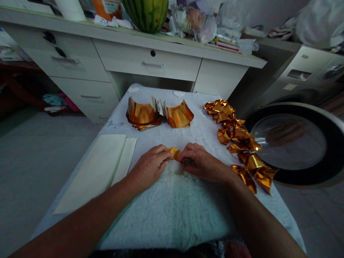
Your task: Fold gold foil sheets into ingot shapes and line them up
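Note:
Between my two hands is a small piece of gold foil paper (174, 153), low over the cloth-covered table (166, 208). My left hand (153, 161) pinches its left end, and my right hand (197, 160) has its fingers closed on the right end, hiding part of it. Beyond them lie two stacks of curved gold foil sheets, a left stack (142, 114) and a right stack (179, 114). Several folded gold foil pieces (236, 130) form a row along the table's right side. Folded pale sheets (91, 172) lie flat to the left of my left hand.
A white desk with drawers (150, 64) stands behind the table, bearing a watermelon (147, 14), a glass bowl (190, 19) and other items. At right, the open round door (292, 141) of a washing machine (301, 68) reaches close to the table's edge.

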